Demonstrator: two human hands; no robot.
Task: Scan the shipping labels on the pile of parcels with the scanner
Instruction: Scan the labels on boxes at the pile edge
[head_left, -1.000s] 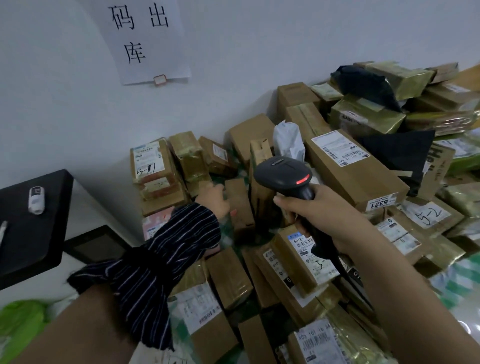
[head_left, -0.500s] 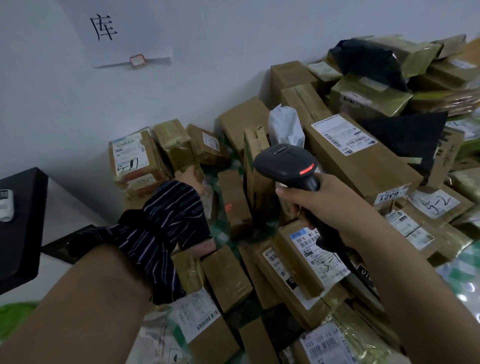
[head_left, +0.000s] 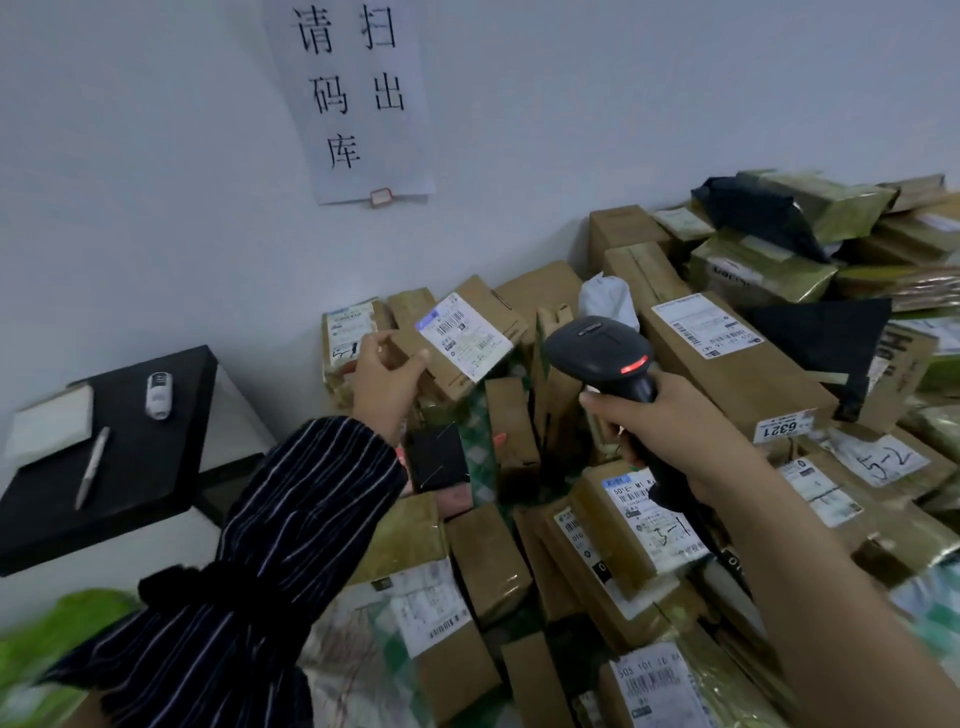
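My left hand (head_left: 384, 382) grips a small brown cardboard parcel (head_left: 462, 343) and holds it tilted above the pile, its white shipping label (head_left: 464, 335) facing me. My right hand (head_left: 670, 426) grips the handle of a black handheld scanner (head_left: 602, 353), whose red light glows. The scanner head sits just right of the lifted parcel, a short gap apart. Below and around both hands lies a pile of brown and tape-wrapped parcels (head_left: 644, 525), many with white labels.
A black low table (head_left: 130, 457) at the left carries a pen (head_left: 92, 466), a white pad and a small white device (head_left: 158, 395). A paper sign (head_left: 358, 98) hangs on the white wall. Black bags (head_left: 821, 343) lie among the parcels at right. Something green (head_left: 57, 629) shows at bottom left.
My left hand has lifted a small parcel out of the pile and turned its label up. The scanner stays in my right hand. The view has tilted upward.
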